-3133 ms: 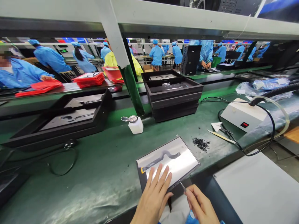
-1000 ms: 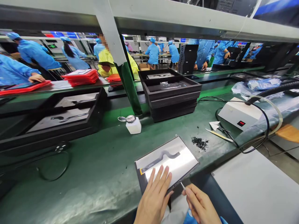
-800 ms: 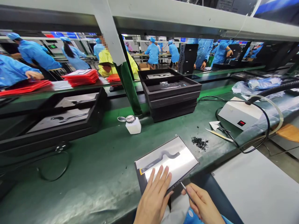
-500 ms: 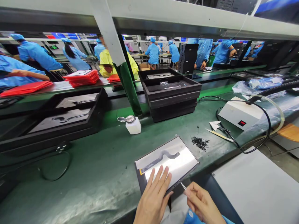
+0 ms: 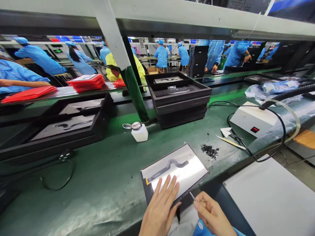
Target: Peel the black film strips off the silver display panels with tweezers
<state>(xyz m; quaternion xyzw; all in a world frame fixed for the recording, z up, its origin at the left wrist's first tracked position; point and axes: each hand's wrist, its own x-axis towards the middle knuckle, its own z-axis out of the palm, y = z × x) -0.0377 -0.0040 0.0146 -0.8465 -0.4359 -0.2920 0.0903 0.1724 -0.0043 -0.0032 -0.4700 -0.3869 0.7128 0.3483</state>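
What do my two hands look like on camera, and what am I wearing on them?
Both the left hand and the right hand are ungloved, with no rings visible. Bright blue cloth, apparently a sleeve, shows beneath the right, with a round whitish spot. No left sleeve shows.

Around the panel (image 5: 192, 168), the bench (image 5: 105, 177) gives passage at nine o'clock; a bottle (image 5: 140, 133) blocks eleven, trays (image 5: 182, 108) twelve, black scraps (image 5: 210, 151) two.
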